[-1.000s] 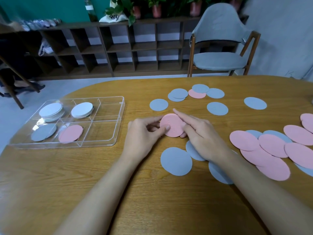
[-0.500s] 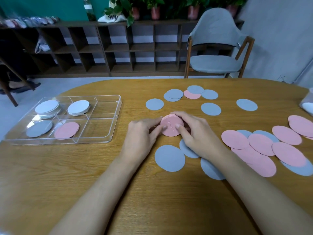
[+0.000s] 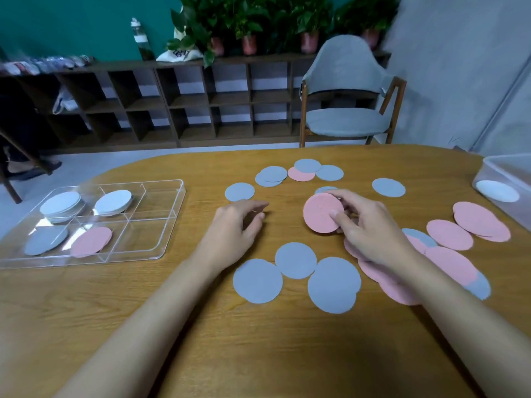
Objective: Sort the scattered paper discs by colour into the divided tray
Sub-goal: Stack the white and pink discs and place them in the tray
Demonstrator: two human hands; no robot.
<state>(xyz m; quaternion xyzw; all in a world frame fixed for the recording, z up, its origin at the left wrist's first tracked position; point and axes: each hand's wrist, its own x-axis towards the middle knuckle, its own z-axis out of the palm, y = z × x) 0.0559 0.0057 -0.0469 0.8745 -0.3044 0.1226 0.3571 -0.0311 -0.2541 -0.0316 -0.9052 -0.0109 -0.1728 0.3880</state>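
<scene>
Head view of an oval wooden table [image 3: 258, 349]. The right hand [image 3: 370, 228] grasps a round pink paper disc [image 3: 321, 213], thumb pressed on its face and fingers curled behind it; the disc is tilted up off the table, between the two hands. Whether it is one disc or a thin stack cannot be told. The left hand [image 3: 234, 225] rests on the table, fingers loosely curled and released, holding nothing.

A clear plastic divided tray [image 3: 174, 216] sits well to the left. Its back-left and back-middle compartments hold stacks of white discs [image 3: 60, 203], the front-left compartment a grey-blue disc [image 3: 46, 239], and the front-middle compartment a pink disc [image 3: 91, 241].

Three loose grey-blue discs [image 3: 296, 259] lie just in front of the hands, touching or overlapping. Overlapping pink discs [image 3: 449, 234] spread under and to the right of the right forearm. A mixed far cluster [image 3: 273, 174] lies beyond the hands. A translucent plastic container [image 3: 505, 170] holding a white disc stands at the right edge.
</scene>
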